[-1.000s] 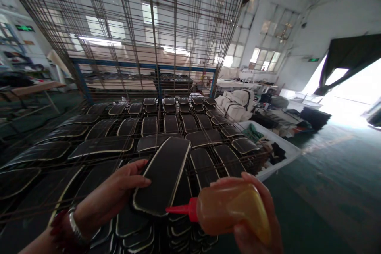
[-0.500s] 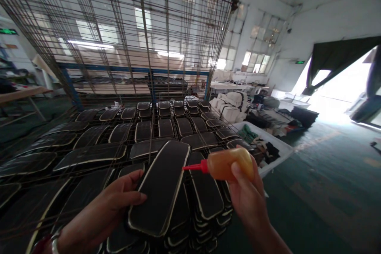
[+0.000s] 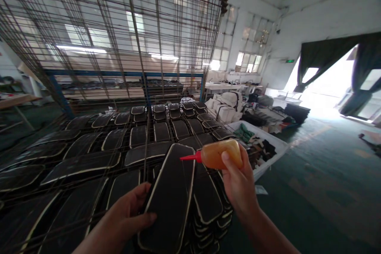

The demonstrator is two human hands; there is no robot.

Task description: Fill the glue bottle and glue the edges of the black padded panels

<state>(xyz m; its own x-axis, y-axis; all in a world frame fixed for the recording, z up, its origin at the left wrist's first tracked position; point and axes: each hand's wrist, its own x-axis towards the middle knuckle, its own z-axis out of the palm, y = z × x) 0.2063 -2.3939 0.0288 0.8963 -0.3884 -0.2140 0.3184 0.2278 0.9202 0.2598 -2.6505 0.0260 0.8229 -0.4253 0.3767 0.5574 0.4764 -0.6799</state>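
My left hand (image 3: 133, 212) grips the left edge of a long black panel (image 3: 169, 198) with rounded corners and a pale border, thumb on top and fingers beneath. The panel is tilted, its far end raised toward the rack. In my right hand (image 3: 238, 178) is a squeeze bottle (image 3: 222, 154) of amber liquid with a red pointed nozzle, lying sideways. The nozzle tip appears over the panel's upper part; whether it touches the surface I cannot tell. Under and to the right of the panel is a stack of similar black panels (image 3: 206, 196).
Rows of black pieces (image 3: 138, 137) lie on a wire rack, and a tall wire grid (image 3: 125, 20) leans up behind them. To the right stand a white bin (image 3: 279, 149) of fabric scraps and white bundles (image 3: 228, 105). Green floor (image 3: 315, 190) runs beyond.
The bottle's nozzle has moved from the panel's right edge to over its upper face. The panel sits slightly more to the right and lower in view. The camera has turned a little right.
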